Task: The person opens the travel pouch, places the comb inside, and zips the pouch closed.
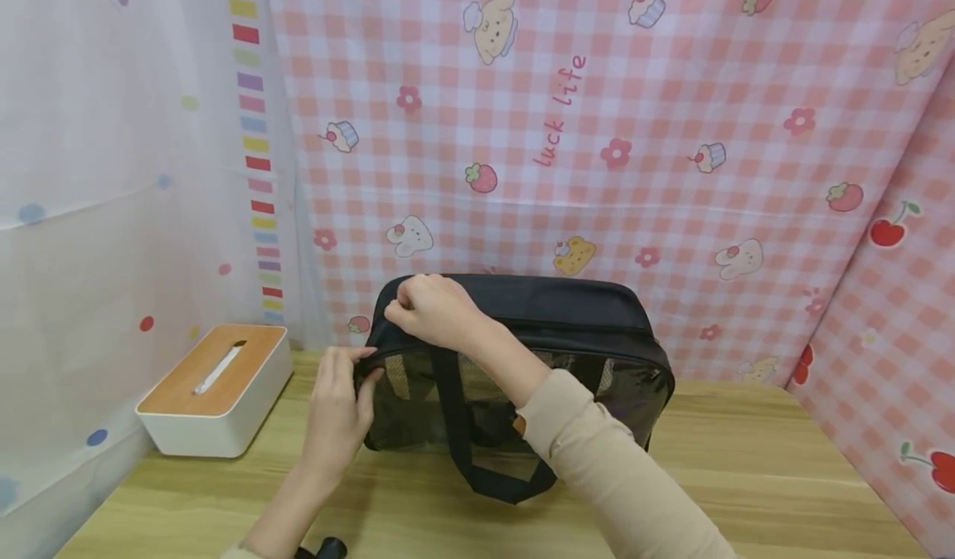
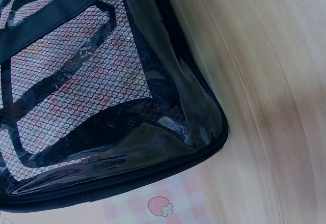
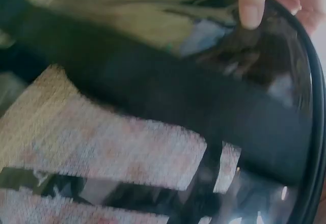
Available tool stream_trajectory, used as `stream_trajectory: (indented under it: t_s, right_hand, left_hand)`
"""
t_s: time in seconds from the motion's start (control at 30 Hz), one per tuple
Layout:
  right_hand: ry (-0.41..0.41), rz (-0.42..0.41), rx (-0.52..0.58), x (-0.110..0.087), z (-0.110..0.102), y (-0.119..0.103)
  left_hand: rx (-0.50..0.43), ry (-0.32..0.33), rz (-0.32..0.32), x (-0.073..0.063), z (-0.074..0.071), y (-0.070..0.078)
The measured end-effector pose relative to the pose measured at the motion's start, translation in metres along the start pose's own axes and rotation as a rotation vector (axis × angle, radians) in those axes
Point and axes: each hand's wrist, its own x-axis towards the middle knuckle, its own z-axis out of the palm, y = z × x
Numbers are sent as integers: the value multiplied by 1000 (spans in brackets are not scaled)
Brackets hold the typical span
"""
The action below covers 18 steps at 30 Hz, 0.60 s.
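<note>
A black bag (image 1: 567,310) with clear front panels, mesh and a black carry strap (image 1: 455,414) stands on the table. At its upper left corner my left hand (image 1: 336,397) pinches the edge, thumb on the clear panel and fingers over the top. That thumb (image 3: 251,5) also shows in the right wrist view. My right hand (image 1: 440,314) crosses over the front and pinches at the left end of the bag's top, fingers curled; the small part between them is hidden. The left wrist view shows the clear panel (image 2: 168,142) and mesh (image 2: 81,71) close up, without my fingers.
A white tissue box (image 1: 257,405) with a wooden lid stands left of the bag. A small black object (image 1: 332,548) lies at the near edge beside my left forearm. Behind the wooden table (image 1: 746,451) hangs a pink checked cloth (image 1: 671,86); cloths also hang at both sides.
</note>
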Motion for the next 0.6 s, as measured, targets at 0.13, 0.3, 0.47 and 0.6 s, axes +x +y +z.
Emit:
stream_trajectory:
  t_s: [0.13,0.3,0.47,0.6]
  right_hand:
    - [-36,14,0,4,5,-8]
    - [-80,67,-76,0,-2,-8]
    - [-53,141,-132,-17,-31,10]
    - [48,261,-116,-46,-65,45]
  left_hand:
    - [-3,0,-12,-2,2,3]
    - [-8,3,3,-3,4,5]
    - [-16,17,12,-1,5,4]
    - [-10,17,11,1,4,2]
